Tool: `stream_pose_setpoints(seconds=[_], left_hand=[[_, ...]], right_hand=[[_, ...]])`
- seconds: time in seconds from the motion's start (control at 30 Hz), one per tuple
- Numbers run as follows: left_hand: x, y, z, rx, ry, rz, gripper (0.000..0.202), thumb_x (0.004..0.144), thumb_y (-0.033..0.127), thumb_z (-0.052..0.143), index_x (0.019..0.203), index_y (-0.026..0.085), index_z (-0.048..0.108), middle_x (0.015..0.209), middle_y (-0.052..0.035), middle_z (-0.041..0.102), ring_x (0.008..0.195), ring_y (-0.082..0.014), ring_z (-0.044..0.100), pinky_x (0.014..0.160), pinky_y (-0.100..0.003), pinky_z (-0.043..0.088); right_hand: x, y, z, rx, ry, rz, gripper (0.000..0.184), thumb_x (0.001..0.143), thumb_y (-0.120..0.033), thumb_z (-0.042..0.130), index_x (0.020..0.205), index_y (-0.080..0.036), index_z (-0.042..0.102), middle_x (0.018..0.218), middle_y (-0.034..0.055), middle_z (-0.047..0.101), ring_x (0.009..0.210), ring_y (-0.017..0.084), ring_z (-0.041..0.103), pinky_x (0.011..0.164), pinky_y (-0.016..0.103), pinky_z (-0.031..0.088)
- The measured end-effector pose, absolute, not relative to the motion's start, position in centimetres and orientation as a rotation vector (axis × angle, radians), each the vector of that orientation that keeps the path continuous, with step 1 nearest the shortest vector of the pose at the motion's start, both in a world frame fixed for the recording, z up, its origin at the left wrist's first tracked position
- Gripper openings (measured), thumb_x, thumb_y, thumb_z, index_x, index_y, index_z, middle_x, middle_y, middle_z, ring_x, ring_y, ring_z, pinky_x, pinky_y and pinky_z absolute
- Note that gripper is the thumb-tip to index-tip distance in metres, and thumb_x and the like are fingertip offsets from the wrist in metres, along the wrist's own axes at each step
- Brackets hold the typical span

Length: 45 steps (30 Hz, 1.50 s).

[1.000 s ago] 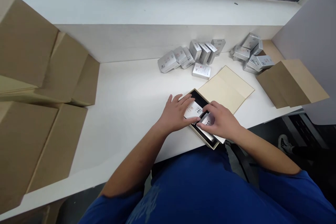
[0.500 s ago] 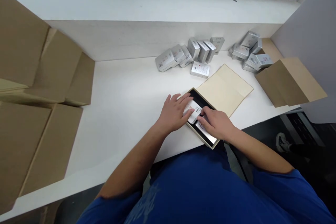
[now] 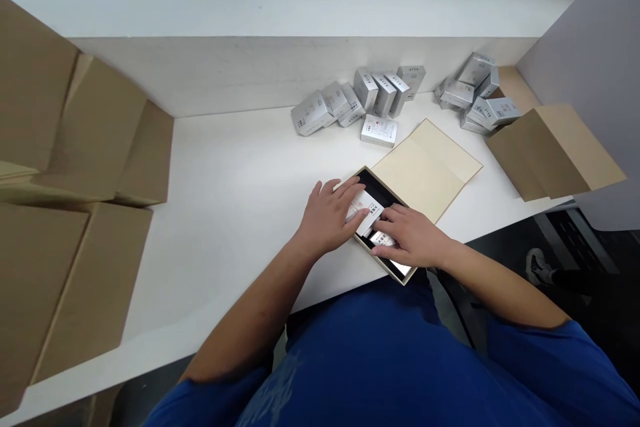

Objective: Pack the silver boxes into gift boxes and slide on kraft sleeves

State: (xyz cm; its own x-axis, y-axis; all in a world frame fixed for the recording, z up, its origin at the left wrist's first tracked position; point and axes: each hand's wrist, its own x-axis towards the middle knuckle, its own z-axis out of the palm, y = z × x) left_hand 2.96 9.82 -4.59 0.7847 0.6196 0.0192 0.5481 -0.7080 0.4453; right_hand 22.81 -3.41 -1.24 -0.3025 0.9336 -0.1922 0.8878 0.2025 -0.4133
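On the table lies a shallow cream box (image 3: 358, 240) with a black inside, two small white-silver cartons in it. My left hand (image 3: 327, 217) rests across the upper carton (image 3: 369, 208), its fingers spread over the far edge and its thumb on the printed top. The lower carton (image 3: 383, 239) shows between the thumb and fingers of my right hand (image 3: 413, 237), which straddle it inside the box. The right palm hides part of this carton. Joined behind the box, its cream lid (image 3: 431, 163) lies folded open on the table.
Several silver cartons (image 3: 377, 130) stand and lie at the back wall. More cartons (image 3: 457, 93) are piled at the back right beside an open cardboard box (image 3: 545, 153). Large brown cardboard boxes (image 3: 85, 280) fill the left side. A person's shoe (image 3: 537, 267) shows beyond the right table edge.
My right hand has opened from a pinch near the cartons' meeting edges to a wider span over the lower carton. My left hand stays on the upper carton. The view has shifted slightly.
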Motion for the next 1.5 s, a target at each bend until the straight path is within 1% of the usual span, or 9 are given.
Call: stream_pose_setpoints(seconds=[0.37, 0.47, 0.6, 0.83, 0.93, 1.1, 1.2, 1.33, 1.5], left_hand=[[4.3, 9.4, -2.7, 2.537, 0.875, -0.055, 0.095, 0.078, 0.057, 0.081, 0.158, 0.022, 0.045, 0.176, -0.0159, 0.039, 0.167, -0.0541, 0.015, 0.126, -0.087, -0.014], [5.9, 9.1, -1.9, 2.530, 0.972, -0.210, 0.087, 0.076, 0.045, 0.081, 0.153, 0.021, 0.047, 0.173, -0.0174, 0.042, 0.162, -0.0511, 0.026, 0.129, -0.085, -0.001], [7.3, 8.9, -0.9, 2.505, 1.048, -0.409, 0.076, 0.074, 0.041, 0.078, 0.143, 0.020, 0.053, 0.162, -0.0189, 0.050, 0.141, -0.0458, 0.045, 0.113, -0.069, 0.043], [7.0, 8.6, -1.4, 2.556, 1.057, -0.346, 0.067, 0.077, 0.038, 0.071, 0.140, 0.020, 0.056, 0.165, -0.0189, 0.048, 0.137, -0.0451, 0.046, 0.103, -0.060, 0.046], [6.8, 8.5, -1.7, 2.549, 1.057, -0.322, 0.069, 0.076, 0.039, 0.072, 0.140, 0.018, 0.057, 0.165, -0.0194, 0.048, 0.139, -0.0454, 0.047, 0.104, -0.061, 0.047], [6.4, 8.5, -1.8, 2.544, 1.036, -0.278, 0.075, 0.090, 0.057, 0.067, 0.150, 0.015, 0.053, 0.172, -0.0204, 0.042, 0.151, -0.0480, 0.040, 0.114, -0.067, 0.043], [5.3, 9.0, -2.0, 2.463, 0.893, -0.170, 0.091, 0.098, 0.078, 0.052, 0.162, 0.014, 0.041, 0.179, -0.0215, 0.030, 0.167, -0.0498, 0.016, 0.129, -0.077, 0.021], [1.8, 10.2, -3.4, 2.360, 0.543, 0.024, 0.126, 0.080, 0.092, 0.067, 0.173, 0.024, 0.016, 0.185, -0.0210, 0.008, 0.171, -0.0499, 0.001, 0.132, -0.081, -0.003], [-2.8, 11.3, -6.5, 2.195, 0.751, 0.290, 0.152, 0.063, 0.068, 0.097, 0.173, 0.032, 0.000, 0.183, -0.0247, 0.000, 0.166, -0.0536, 0.020, 0.125, -0.074, 0.037]], right_hand=[[24.5, -4.2, 0.8, -1.602, -2.146, 0.556, 0.041, 0.109, -0.054, 0.055, 0.127, -0.021, 0.073, 0.126, 0.0127, 0.076, 0.121, 0.029, 0.069, 0.102, 0.049, 0.059], [28.7, -4.6, 1.2, -1.565, -1.918, 0.191, 0.031, 0.105, -0.044, 0.065, 0.130, -0.029, 0.073, 0.128, 0.0086, 0.079, 0.125, 0.029, 0.071, 0.112, 0.054, 0.057], [37.3, -3.9, -2.6, -1.868, -1.309, -0.115, 0.039, 0.104, -0.050, 0.060, 0.131, -0.026, 0.076, 0.140, 0.0103, 0.076, 0.137, 0.031, 0.068, 0.123, 0.057, 0.049], [46.1, -1.2, -10.1, -2.498, -0.766, 0.180, 0.091, 0.089, -0.058, 0.068, 0.161, -0.007, 0.051, 0.164, 0.0258, 0.054, 0.157, 0.042, 0.047, 0.131, 0.058, 0.036], [46.4, 0.2, -9.8, -2.567, -0.794, 0.168, 0.091, 0.079, -0.063, 0.075, 0.153, -0.012, 0.061, 0.145, 0.0224, 0.069, 0.141, 0.042, 0.060, 0.121, 0.056, 0.047], [45.3, 0.4, -6.1, -2.540, -0.894, 0.263, 0.048, 0.069, -0.063, 0.078, 0.094, -0.022, 0.077, 0.090, 0.0083, 0.077, 0.081, 0.026, 0.068, 0.075, 0.038, 0.051], [42.9, -1.7, -2.7, -2.491, -1.023, 0.134, 0.041, 0.073, -0.065, 0.075, 0.077, -0.025, 0.071, 0.068, 0.0041, 0.067, 0.065, 0.022, 0.059, 0.061, 0.036, 0.041], [38.5, -5.1, 2.7, -2.245, -1.034, -0.119, 0.043, 0.080, -0.069, 0.075, 0.081, -0.026, 0.074, 0.072, 0.0068, 0.071, 0.070, 0.028, 0.065, 0.063, 0.040, 0.045], [34.5, -6.7, 8.5, -1.959, -0.983, 0.041, 0.041, 0.075, -0.069, 0.084, 0.080, -0.029, 0.079, 0.075, 0.0062, 0.075, 0.070, 0.030, 0.070, 0.057, 0.042, 0.051]])
